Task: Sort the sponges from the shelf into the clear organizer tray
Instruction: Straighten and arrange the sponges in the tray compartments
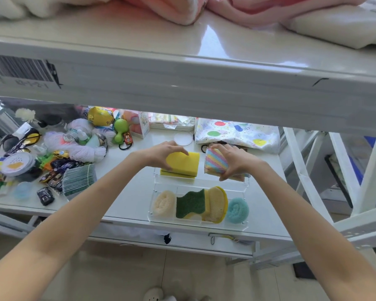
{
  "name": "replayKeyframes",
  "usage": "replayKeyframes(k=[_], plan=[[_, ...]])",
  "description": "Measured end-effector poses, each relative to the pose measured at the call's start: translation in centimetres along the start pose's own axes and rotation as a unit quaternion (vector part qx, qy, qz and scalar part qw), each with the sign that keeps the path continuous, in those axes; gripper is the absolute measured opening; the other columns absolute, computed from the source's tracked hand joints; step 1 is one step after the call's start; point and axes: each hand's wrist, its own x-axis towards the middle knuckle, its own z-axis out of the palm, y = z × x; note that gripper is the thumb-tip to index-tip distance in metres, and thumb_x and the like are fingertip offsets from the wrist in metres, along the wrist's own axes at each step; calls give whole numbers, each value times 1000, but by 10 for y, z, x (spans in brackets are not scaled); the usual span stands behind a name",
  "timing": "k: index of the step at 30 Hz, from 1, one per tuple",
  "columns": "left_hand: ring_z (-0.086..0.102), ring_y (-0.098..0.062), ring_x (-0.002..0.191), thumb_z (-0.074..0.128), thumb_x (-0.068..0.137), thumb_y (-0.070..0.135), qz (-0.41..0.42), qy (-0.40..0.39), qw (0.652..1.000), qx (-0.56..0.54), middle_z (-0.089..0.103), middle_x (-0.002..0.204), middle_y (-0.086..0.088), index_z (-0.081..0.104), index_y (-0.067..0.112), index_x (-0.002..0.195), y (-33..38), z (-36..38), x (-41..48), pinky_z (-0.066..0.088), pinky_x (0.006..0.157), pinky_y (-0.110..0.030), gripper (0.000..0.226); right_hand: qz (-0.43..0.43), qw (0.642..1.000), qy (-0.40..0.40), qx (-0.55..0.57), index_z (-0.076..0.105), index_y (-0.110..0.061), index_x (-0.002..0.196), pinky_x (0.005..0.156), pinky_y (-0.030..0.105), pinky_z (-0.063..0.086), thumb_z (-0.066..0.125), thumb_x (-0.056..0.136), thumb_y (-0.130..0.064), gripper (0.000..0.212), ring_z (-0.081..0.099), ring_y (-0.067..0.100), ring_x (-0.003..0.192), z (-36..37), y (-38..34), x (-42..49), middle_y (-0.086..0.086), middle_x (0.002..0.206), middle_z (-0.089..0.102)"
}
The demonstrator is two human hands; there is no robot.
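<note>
White shelving fills most of the frame, and the middle shelf (126,192) is where everything's happening. Left side of it is a mess of toy cars, yarn and bottles.

The clear tray (201,223) sits lower centre. Its front row already has a cream scrubber (164,203), a green-and-yellow sponge (190,204), a yellow mesh-covered one (216,204) and a teal scrubber (237,210).

Left hand (161,154) is curled over the top of a yellow sponge (183,164), fingers on its far edge, thumb side hidden, setting it into the back row of the tray. Right hand (230,159) pinches a rainbow striped sponge (216,162) between thumb and fingers, over the back right section. Can't tell if it's touching the tray yet.

What I'd worry about: the tray is light acrylic, so pushing both sponges down at once could slide it toward the shelf's front edge or tip it. The yellow one also looks about as wide as its slot, so it might jam or sit crooked. And that upper shelf lip hangs close overhead, easy to bump pulling back.
</note>
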Motion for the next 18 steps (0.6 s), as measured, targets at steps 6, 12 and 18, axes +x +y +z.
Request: replayKeyframes(k=[6, 12, 18], plan=[[36, -24, 131, 73, 80, 12, 1, -21, 1000, 23, 38, 141, -5, 43, 37, 136, -1, 0, 2, 38, 109, -41, 69, -15, 1000, 10, -4, 17, -33, 145, 108, 48, 35, 84, 63, -37, 106, 37, 29, 130, 4, -2, -1, 6, 143, 39], [36, -24, 132, 73, 81, 15, 1, -23, 999, 42, 37, 141, -5, 42, 36, 137, -3, 2, 1, 36, 109, -40, 68, -22, 1000, 2, -11, 18, -33, 145, 107, 47, 36, 84, 63, -36, 105, 40, 29, 128, 4, -7, 3, 6, 142, 41], [35, -25, 132, 73, 80, 20, -13, 2, 999, 53, 38, 141, -7, 39, 37, 139, -8, 5, -1, 36, 109, -40, 69, -29, 999, -7, 12, 20, -33, 145, 104, 46, 42, 86, 60, -41, 108, 44, 27, 125, 2, -11, 8, 5, 142, 44]])
